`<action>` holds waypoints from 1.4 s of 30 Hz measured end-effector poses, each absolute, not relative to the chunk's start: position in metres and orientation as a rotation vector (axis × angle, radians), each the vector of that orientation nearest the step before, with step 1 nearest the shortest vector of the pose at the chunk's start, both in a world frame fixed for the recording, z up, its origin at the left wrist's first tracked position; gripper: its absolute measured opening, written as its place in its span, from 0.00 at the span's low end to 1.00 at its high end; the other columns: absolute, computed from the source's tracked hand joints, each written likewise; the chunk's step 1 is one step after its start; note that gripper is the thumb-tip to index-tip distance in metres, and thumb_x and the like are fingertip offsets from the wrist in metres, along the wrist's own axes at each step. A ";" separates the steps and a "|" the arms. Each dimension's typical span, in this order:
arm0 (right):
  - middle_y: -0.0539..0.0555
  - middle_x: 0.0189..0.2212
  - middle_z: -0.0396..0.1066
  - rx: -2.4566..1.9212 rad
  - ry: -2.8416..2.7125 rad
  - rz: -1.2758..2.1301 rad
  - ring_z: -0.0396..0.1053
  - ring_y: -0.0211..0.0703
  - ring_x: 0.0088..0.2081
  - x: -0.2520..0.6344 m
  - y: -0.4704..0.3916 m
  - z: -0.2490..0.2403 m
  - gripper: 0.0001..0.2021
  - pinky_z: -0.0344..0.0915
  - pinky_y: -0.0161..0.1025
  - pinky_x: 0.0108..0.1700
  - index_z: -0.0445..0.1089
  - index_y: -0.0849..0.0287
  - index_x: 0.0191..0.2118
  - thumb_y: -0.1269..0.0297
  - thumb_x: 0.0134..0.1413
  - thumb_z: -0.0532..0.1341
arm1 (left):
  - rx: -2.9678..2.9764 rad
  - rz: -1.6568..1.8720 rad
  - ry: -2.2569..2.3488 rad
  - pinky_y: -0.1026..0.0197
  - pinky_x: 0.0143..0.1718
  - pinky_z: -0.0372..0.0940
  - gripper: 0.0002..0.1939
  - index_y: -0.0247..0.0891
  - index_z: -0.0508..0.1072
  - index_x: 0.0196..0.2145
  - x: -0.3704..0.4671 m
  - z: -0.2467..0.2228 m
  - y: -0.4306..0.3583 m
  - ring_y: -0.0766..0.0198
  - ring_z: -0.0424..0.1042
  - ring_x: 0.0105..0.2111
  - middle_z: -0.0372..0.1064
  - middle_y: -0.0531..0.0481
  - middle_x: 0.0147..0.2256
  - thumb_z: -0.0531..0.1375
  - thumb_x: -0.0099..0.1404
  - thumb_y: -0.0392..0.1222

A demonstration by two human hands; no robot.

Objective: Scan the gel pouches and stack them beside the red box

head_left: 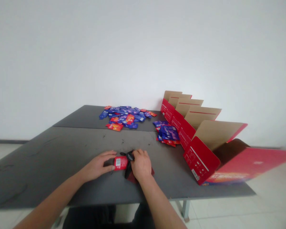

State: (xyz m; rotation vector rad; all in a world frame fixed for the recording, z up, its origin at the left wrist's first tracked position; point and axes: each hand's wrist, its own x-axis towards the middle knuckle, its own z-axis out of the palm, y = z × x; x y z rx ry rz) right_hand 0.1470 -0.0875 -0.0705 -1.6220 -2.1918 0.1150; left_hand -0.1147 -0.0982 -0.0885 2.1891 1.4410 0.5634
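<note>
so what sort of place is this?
Probably an indoor packing bench, maybe in a small workshop or warehouse. Signs: a row of open red cardboard boxes, piled blue and red packets, and a large dark worktable.

A plain white wall [109, 47] fills the far side and rises out of view, lit softly and evenly, with a brighter patch towards the middle. At its foot on the left runs a dark baseboard [8, 141]. The dark grey counter [50, 159] reaches back towards the wall, its top crossed by a seam [90, 128] and marked with scuffs on the left. Below its near edge, a pale metal leg [186, 208] stands on light floor tiles [248, 210] with thin joints.
</note>
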 end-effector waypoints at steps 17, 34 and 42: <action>0.53 0.44 0.75 -1.629 -2.192 0.161 0.65 0.49 0.46 0.146 -0.090 -0.065 0.08 0.58 0.41 0.48 0.74 0.54 0.41 0.72 0.59 0.61 | 2.183 0.268 1.240 0.48 0.66 0.61 0.31 0.42 0.75 0.60 -0.115 -0.033 -0.095 0.44 0.68 0.62 0.70 0.43 0.63 0.65 0.63 0.58; 0.54 0.43 0.74 -1.645 -2.197 0.143 0.66 0.49 0.46 0.145 -0.091 -0.064 0.07 0.60 0.41 0.47 0.74 0.54 0.41 0.71 0.59 0.62 | 2.266 0.128 1.152 0.52 0.59 0.69 0.29 0.50 0.76 0.60 -0.126 -0.008 -0.082 0.45 0.75 0.58 0.76 0.49 0.59 0.67 0.63 0.57; 0.54 0.43 0.74 -1.630 -2.191 0.131 0.66 0.49 0.45 0.146 -0.090 -0.066 0.07 0.60 0.41 0.47 0.74 0.54 0.41 0.71 0.59 0.62 | 2.308 0.452 1.283 0.48 0.66 0.63 0.30 0.47 0.74 0.61 -0.102 -0.057 -0.096 0.43 0.67 0.64 0.70 0.45 0.64 0.67 0.64 0.56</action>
